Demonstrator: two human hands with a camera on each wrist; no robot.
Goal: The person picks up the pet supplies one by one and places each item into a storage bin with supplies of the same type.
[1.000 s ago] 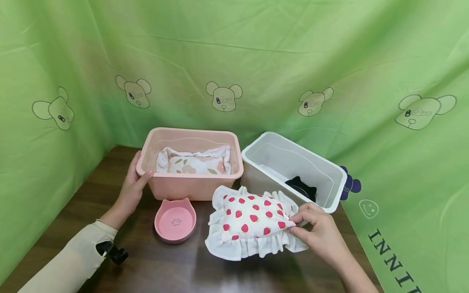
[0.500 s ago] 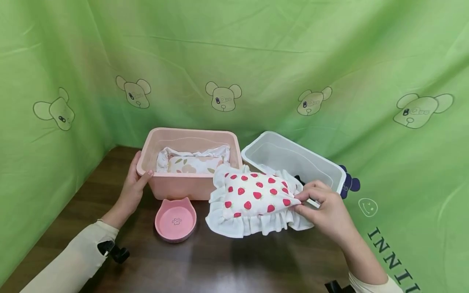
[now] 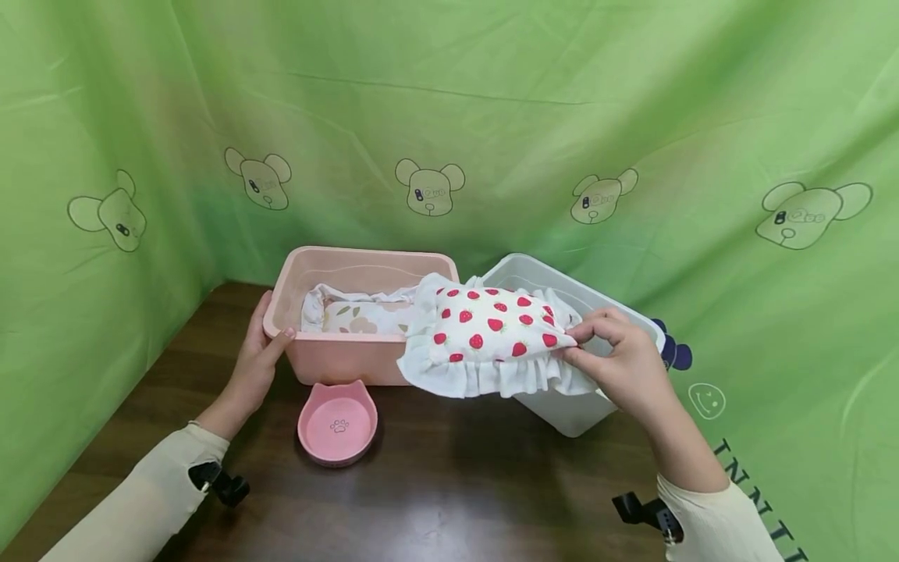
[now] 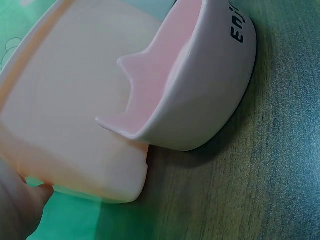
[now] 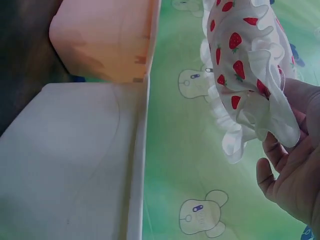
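Observation:
My right hand (image 3: 618,355) pinches one end of a small white pillow (image 3: 492,324) with red strawberries and a ruffled edge. In the head view the pillow hangs level in front of the white bin (image 3: 569,414) and overlaps the right end of the pink bin (image 3: 344,361). The right wrist view has the strawberry pillow (image 5: 237,65) raised beside the bins' rims, its corner between thumb and fingers. My left hand (image 3: 256,351) grips the pink bin's left front corner, thumb on the rim. A flower-print pillow (image 3: 365,318) lies inside that bin, its right part hidden.
A pink cat-eared bowl (image 3: 337,425) with a paw print stands on the dark wooden table (image 3: 435,499), just in front of the pink bin. Behind the bins hangs a green curtain (image 3: 492,117) with bear faces, which also runs down both sides.
My right hand has lifted the strawberry pillow up and away from the table, toward the bins. It now covers the black cat-eared thing in the white bin. My left hand stays on the pink bin.

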